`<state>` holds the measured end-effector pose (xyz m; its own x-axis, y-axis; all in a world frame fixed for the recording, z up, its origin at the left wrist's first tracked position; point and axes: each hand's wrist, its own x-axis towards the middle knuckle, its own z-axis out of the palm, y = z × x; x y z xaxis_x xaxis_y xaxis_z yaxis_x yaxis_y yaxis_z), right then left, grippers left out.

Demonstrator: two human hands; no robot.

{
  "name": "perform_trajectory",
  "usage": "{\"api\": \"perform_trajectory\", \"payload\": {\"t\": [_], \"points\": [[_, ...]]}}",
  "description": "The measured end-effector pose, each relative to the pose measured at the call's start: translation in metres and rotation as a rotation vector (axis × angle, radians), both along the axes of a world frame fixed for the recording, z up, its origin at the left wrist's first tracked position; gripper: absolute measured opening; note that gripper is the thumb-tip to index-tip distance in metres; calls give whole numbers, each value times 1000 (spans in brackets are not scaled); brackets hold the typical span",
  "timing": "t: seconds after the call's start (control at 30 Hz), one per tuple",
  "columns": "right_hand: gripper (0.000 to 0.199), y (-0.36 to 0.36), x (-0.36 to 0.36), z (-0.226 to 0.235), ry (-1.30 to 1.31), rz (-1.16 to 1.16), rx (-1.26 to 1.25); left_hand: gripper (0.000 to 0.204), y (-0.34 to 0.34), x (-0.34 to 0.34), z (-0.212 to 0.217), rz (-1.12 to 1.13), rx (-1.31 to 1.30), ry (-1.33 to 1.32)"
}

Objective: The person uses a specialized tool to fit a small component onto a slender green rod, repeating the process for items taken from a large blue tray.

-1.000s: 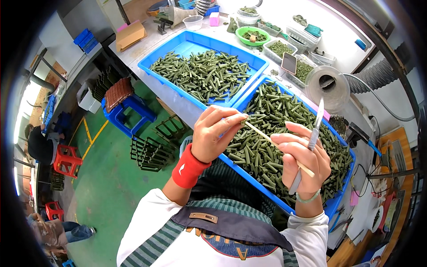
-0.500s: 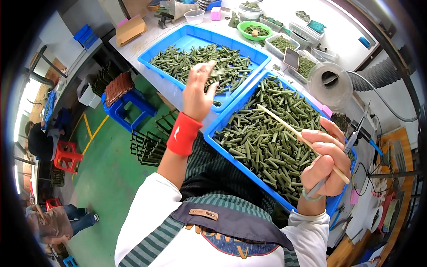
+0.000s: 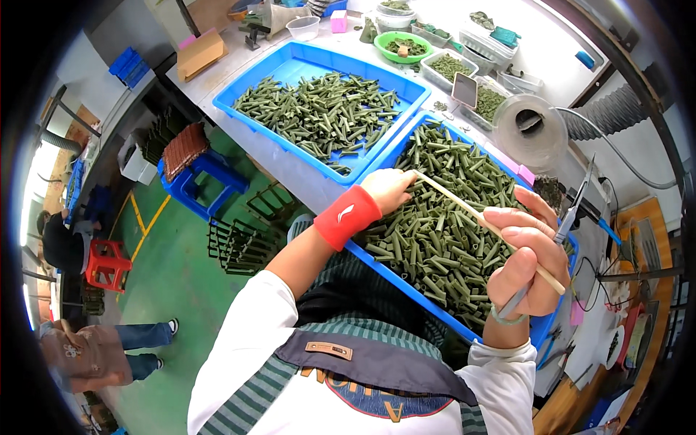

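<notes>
My right hand (image 3: 529,254) is closed around a thin wooden stick (image 3: 464,206), which slants up to the left. The same hand also grips a grey metal tool (image 3: 576,206) that looks like calipers. My left hand (image 3: 388,190), with a red wristband (image 3: 348,216), is at the left edge of the near blue tray (image 3: 406,279), by the stick's tip. Its fingers are curled together, and what they hold, if anything, is hidden. Short green tube pieces (image 3: 449,246) fill this tray. More such pieces (image 3: 319,109) lie in the farther blue tray (image 3: 290,58).
Beyond the trays stand a green bowl (image 3: 401,58), clear tubs (image 3: 449,67) and a phone-like dark slab (image 3: 465,89). A clear round hood with a duct (image 3: 529,134) is at the right. A blue stool (image 3: 199,181) and dark racks (image 3: 243,243) stand left; another person (image 3: 94,351) is lower left.
My left hand has moved from above the farther tray down and right to the near tray, by the stick's tip. My right hand still holds the stick and metal tool.
</notes>
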<state>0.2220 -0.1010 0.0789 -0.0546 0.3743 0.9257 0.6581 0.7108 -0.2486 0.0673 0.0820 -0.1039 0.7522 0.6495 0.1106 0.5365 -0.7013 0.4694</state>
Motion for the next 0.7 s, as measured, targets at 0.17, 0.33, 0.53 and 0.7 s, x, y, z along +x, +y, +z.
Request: {"api": "perform_trajectory", "payload": {"t": [0.17,0.33,0.53,0.7], "points": [[23,-1,0,3,-4,13,-15,29,-1,0,-8,-27,52,-65],[23,1,1,0,-4,5,8,27,-10,-6,-1,-98,50,-305],[24,-1,2,0,-25,-25,1,12,-18,-19,17,-11,69,-323],[26,-1,-4,3,-10,-12,-11,14,-32,-22,33,-40,271,32]]}}
